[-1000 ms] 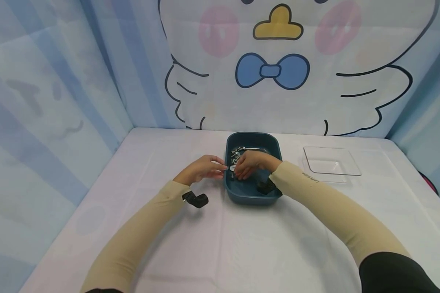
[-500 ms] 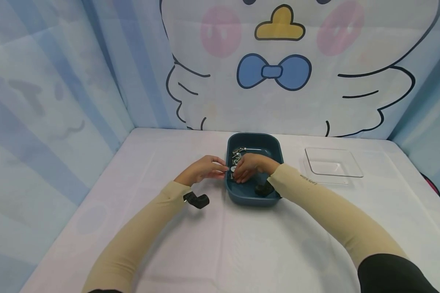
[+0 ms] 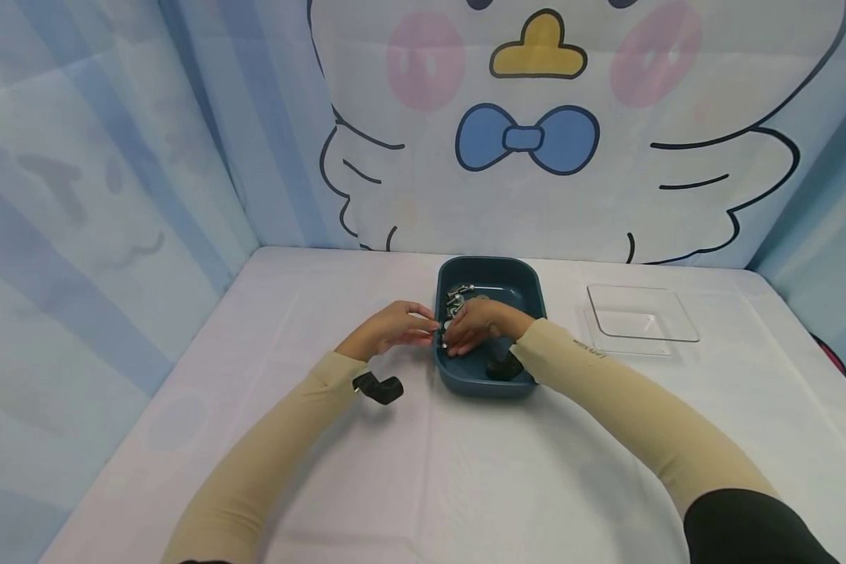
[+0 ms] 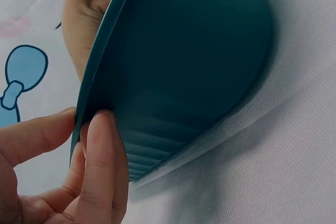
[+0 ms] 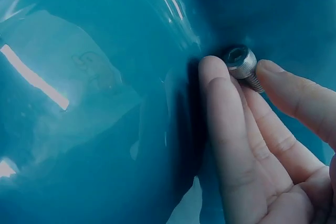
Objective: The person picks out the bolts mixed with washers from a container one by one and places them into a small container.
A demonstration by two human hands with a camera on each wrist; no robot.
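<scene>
Currently right hand (image 3: 474, 324) has bolt (image 5: 242, 67) pinched in fingers, shank palmward, inside tub (image 3: 489, 386) near left wall; left hand (image 3: 395, 325) pinches tub rim.

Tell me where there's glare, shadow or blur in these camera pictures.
Right wrist view: white glare streaks on the teal bin, bolt fairly sharp. Left wrist view: the bin's outer wall dark, its edge at image right soft. Head view: soft shadows beside both sleeves on the tabletop; small metal pieces lack detail.

Head view faces forward, downward; nearer wrist views share the bin (image 3: 489, 387).
</scene>
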